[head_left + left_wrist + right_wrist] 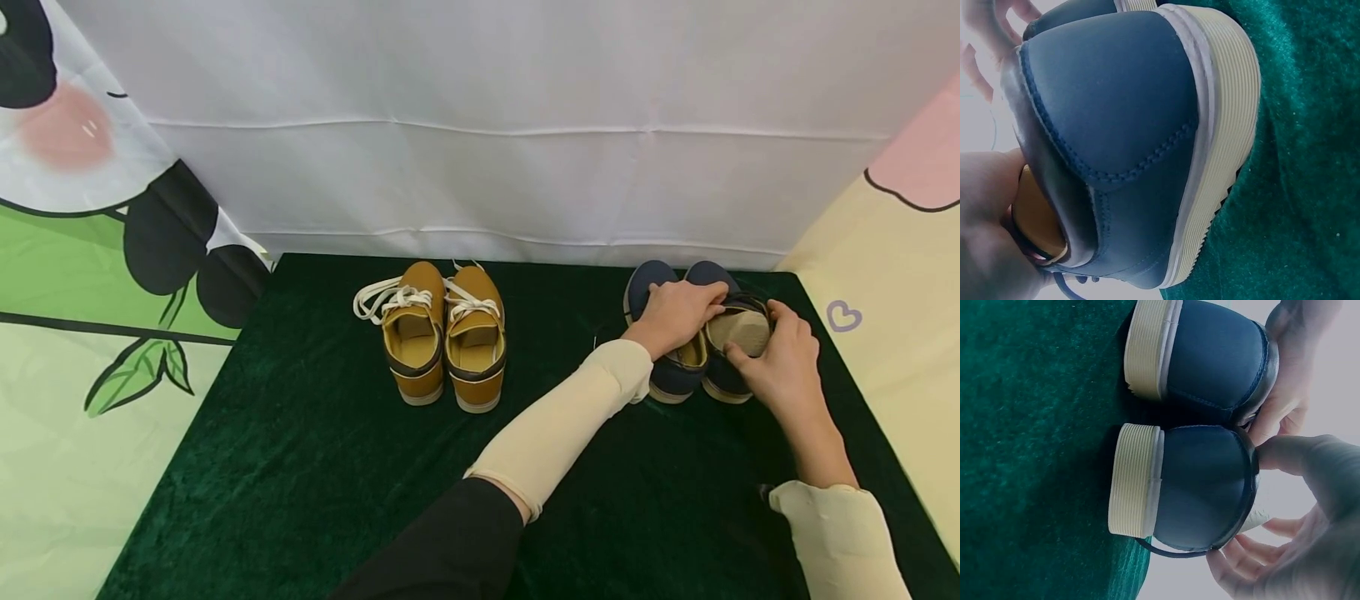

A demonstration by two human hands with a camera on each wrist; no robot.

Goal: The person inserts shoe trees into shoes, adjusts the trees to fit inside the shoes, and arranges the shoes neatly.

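A pair of navy shoes with cream ridged soles stands side by side at the back right, heels toward me. My left hand (678,312) reaches across the left navy shoe (675,381), its fingertips curled at the front of the right navy shoe's opening. My right hand (787,362) spans the opening of that right navy shoe (1200,484), thumb on one side of the collar and fingers on the other. Between them a beige rounded pad (738,332) shows in the opening. A dark lace (1169,551) hangs down that shoe's side. Parts of both shoes' fronts are hidden by the left hand.
A pair of mustard-brown shoes (476,342) with white laces (375,300) stands left of the middle on dark green velvet cloth (300,467). A white fabric wall (465,183) rises behind. Printed panels stand at the left and right.
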